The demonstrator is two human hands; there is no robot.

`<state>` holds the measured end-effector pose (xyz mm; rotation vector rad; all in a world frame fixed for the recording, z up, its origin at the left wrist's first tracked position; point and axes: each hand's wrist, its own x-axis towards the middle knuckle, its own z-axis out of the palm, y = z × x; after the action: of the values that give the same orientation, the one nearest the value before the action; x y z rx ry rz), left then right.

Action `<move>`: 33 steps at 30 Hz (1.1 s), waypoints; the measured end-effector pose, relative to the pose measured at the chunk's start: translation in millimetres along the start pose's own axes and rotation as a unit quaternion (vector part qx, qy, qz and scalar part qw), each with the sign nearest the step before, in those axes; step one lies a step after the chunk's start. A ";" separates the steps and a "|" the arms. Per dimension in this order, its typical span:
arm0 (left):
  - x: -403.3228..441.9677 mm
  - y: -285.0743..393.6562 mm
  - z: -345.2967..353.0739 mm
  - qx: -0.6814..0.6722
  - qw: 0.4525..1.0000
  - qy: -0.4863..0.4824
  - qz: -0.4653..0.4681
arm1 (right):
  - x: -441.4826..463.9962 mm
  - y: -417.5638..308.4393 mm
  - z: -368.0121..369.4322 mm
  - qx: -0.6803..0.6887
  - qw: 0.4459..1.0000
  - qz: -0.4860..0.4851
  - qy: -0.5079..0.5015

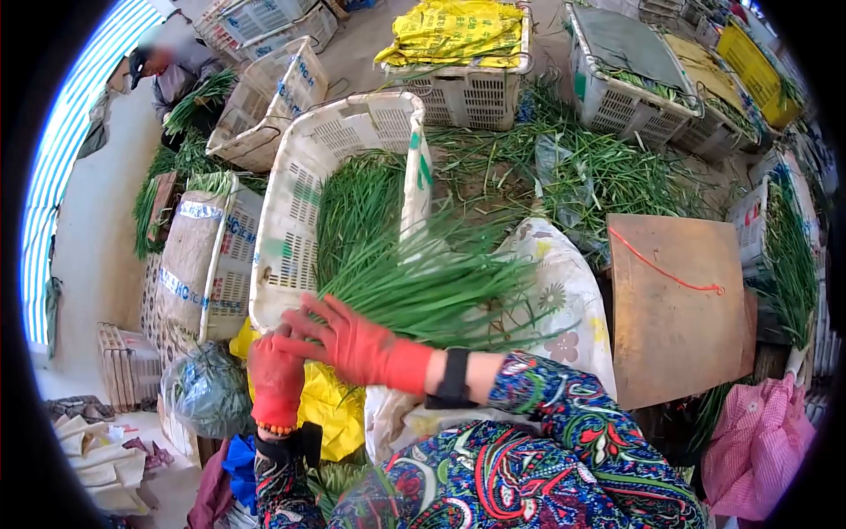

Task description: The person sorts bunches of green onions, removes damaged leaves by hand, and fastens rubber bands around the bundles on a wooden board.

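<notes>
A loose bunch of garlic chives (423,286) fans out to the right across the crate's near corner, its leaf tips smeared by motion. My right hand (361,346), in a red rubber glove, is closed over the stem end, its fingers slightly apart and reaching toward the other hand. My left hand (277,375), gloved in red too, is curled into a fist right beside those fingers. The stem ends are hidden between the gloves. Beyond the hands, a white plastic crate (286,198) holds more garlic chives (357,198).
Flowered cloth (564,291) covers my lap side. A wooden board (679,309) with red cord (656,260) lies right. Scattered greens (608,167) cover the floor. Yellow sacking (330,410) sits below my hands. A person (181,75) handles greens at upper left.
</notes>
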<state>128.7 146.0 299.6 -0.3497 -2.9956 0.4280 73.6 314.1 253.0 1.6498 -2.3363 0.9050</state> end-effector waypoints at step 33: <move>23.4 12.1 55.4 -0.440 0.866 0.185 -0.149 | -408.4 78.9 -257.5 -0.295 0.513 0.795 0.134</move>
<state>101.7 148.2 244.6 -0.0005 -2.5828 -0.9518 104.9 802.4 250.7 -1.2003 -2.7601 0.1654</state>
